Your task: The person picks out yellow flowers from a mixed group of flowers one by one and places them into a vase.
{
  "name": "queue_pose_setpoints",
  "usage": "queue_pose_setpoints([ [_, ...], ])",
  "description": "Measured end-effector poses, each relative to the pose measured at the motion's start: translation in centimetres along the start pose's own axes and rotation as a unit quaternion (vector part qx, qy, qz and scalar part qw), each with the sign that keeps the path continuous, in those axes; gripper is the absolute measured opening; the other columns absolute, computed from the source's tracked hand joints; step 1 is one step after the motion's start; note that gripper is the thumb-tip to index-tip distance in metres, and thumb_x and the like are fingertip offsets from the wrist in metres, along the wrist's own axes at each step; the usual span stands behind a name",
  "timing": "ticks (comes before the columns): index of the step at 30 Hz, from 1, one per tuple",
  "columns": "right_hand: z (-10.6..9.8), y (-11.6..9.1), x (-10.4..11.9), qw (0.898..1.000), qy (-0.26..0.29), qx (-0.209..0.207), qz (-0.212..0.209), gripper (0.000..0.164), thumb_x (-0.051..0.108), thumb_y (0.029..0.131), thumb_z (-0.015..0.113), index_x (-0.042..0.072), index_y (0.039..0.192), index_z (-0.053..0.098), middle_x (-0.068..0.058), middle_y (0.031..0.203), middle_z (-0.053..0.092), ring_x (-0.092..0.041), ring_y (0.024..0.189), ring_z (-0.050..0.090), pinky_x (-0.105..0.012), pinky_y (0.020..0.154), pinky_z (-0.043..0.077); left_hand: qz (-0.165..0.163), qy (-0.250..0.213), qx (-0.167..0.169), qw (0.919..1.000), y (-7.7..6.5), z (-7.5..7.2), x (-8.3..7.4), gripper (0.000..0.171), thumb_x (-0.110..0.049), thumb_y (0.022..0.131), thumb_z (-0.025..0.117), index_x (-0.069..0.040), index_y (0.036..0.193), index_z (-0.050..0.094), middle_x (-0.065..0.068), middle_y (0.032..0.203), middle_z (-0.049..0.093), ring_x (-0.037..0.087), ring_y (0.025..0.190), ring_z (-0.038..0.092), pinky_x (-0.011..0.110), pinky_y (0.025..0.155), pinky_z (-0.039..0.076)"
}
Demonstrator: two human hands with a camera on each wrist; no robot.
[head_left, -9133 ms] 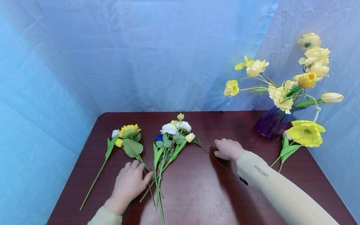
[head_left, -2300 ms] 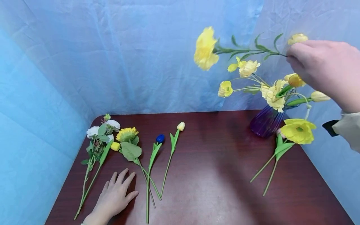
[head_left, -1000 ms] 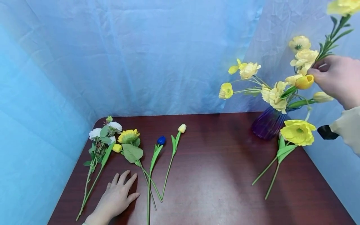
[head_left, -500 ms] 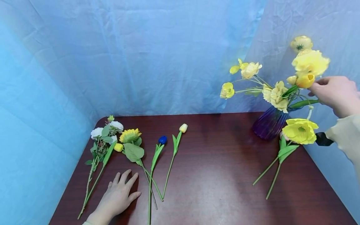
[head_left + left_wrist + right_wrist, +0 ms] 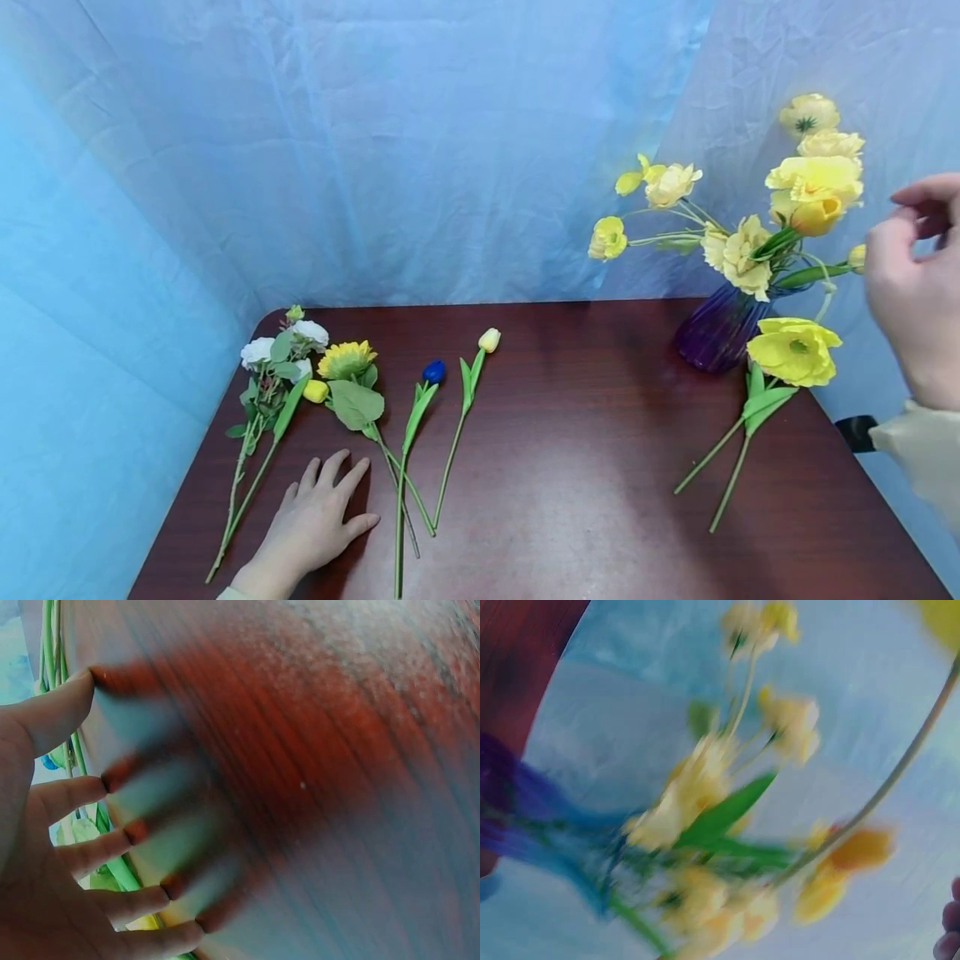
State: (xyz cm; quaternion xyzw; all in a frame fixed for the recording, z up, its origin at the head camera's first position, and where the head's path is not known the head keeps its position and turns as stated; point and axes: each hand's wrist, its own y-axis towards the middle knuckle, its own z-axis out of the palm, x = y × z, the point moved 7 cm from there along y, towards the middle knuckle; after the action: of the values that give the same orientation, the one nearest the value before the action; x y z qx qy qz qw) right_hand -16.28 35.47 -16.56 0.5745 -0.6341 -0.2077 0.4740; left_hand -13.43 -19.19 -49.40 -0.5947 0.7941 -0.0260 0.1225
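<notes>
My right hand (image 5: 918, 287) is beside the purple-blue glass vase's flowers at the right, fingers loosely bent and nothing in them. The ruffled yellow flower (image 5: 810, 175) stands among the blooms of the vase (image 5: 711, 333), just behind an orange-yellow tulip (image 5: 817, 217). In the right wrist view, part of the right hand (image 5: 949, 922) shows at the edge, apart from the blurred bouquet. My left hand (image 5: 315, 517) rests on the table with spread fingers, left of the crossed stems. Its fingertips (image 5: 135, 831) meet the tabletop in the left wrist view.
White roses (image 5: 258, 354), a yellow tulip (image 5: 316, 391) and a sunflower (image 5: 347, 360) lie at the table's left. A blue tulip (image 5: 433, 372) and a cream tulip (image 5: 489, 340) lie mid-left. A large yellow poppy (image 5: 797, 352) hangs before the vase.
White roses shifted left earlier. My right hand carried the ruffled yellow flower to the vase, lowered it among the blooms, let go and drew back right. The left hand stays nearly still lately.
</notes>
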Motion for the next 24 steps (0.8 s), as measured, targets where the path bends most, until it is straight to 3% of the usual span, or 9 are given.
queue_pose_setpoints([
  [2, -0.3, -0.9, 4.0, 0.996, 0.026, -0.024, -0.088, 0.028, 0.005, 0.092, 0.042, -0.01, 0.101, 0.062, 0.0, 0.082, 0.058, -0.021, 0.077, 0.051, -0.038, 0.074, 0.038, -0.006, -0.001, -0.001, 1.0, 0.2, 0.0, 0.0, 0.076, -0.058, 0.08, 0.069, -0.02, 0.142, 0.048, 0.018, 0.144, 0.036, 0.056, 0.127, 0.031, 0.076, 0.085, 0.035],
  [5, -0.2, -2.5, 9.5, 0.974, 0.061, -0.033, -0.214, 0.024, 0.007, 0.089, 0.046, -0.01, 0.093, 0.064, -0.029, 0.082, 0.059, -0.049, 0.075, 0.047, -0.059, 0.069, 0.036, -0.017, -0.006, 0.004, 0.9998, 0.4, -0.2, -0.1, 0.079, -0.061, 0.079, 0.069, -0.021, 0.143, 0.047, 0.019, 0.145, 0.034, 0.057, 0.129, 0.027, 0.079, 0.086, 0.031],
  [7, 0.5, -3.7, 12.1, 0.96, 0.086, -0.018, -0.268, 0.023, 0.007, 0.087, 0.046, -0.009, 0.091, 0.063, -0.026, 0.08, 0.06, -0.048, 0.073, 0.048, -0.06, 0.066, 0.038, -0.027, -0.012, 0.012, 0.9995, 0.6, -0.2, -0.2, 0.082, -0.064, 0.078, 0.067, -0.022, 0.144, 0.045, 0.02, 0.147, 0.032, 0.059, 0.129, 0.024, 0.081, 0.087, 0.028],
  [10, 2.4, -5.8, 14.9, 0.935, 0.096, 0.056, -0.336, 0.026, 0.009, 0.088, 0.045, -0.008, 0.098, 0.063, -0.022, 0.085, 0.062, -0.044, 0.075, 0.052, -0.057, 0.065, 0.043, -0.037, -0.02, 0.025, 0.9988, 0.8, -0.1, -0.2, 0.086, -0.069, 0.077, 0.064, -0.023, 0.146, 0.042, 0.022, 0.149, 0.03, 0.061, 0.129, 0.021, 0.083, 0.087, 0.025],
  [14, 6.7, -9.1, 16.6, 0.903, 0.083, 0.172, -0.385, 0.032, 0.011, 0.088, 0.049, -0.005, 0.113, 0.06, -0.02, 0.098, 0.061, -0.041, 0.081, 0.056, -0.053, 0.068, 0.048, -0.047, -0.023, 0.036, 0.998, 0.9, 0.2, -0.1, 0.089, -0.072, 0.076, 0.062, -0.024, 0.147, 0.04, 0.022, 0.15, 0.028, 0.061, 0.129, 0.02, 0.083, 0.087, 0.023],
  [17, 10.2, -11.8, 17.0, 0.884, 0.073, 0.242, -0.393, 0.04, 0.014, 0.086, 0.057, -0.001, 0.124, 0.057, -0.019, 0.106, 0.058, -0.038, 0.084, 0.055, -0.051, 0.068, 0.05, -0.044, -0.021, 0.036, 0.9981, 0.9, 0.4, -0.1, 0.089, -0.072, 0.076, 0.062, -0.024, 0.147, 0.04, 0.022, 0.151, 0.027, 0.061, 0.13, 0.02, 0.083, 0.087, 0.024],
  [24, 16.6, -18.4, 17.1, 0.843, 0.052, 0.328, -0.422, 0.054, 0.02, 0.081, 0.068, 0.01, 0.132, 0.054, -0.011, 0.114, 0.057, -0.031, 0.081, 0.054, -0.041, 0.056, 0.049, -0.041, -0.02, 0.028, 0.9986, 1.2, 0.6, 0.1, 0.089, -0.072, 0.076, 0.062, -0.025, 0.148, 0.039, 0.021, 0.151, 0.027, 0.06, 0.13, 0.02, 0.083, 0.088, 0.024],
])
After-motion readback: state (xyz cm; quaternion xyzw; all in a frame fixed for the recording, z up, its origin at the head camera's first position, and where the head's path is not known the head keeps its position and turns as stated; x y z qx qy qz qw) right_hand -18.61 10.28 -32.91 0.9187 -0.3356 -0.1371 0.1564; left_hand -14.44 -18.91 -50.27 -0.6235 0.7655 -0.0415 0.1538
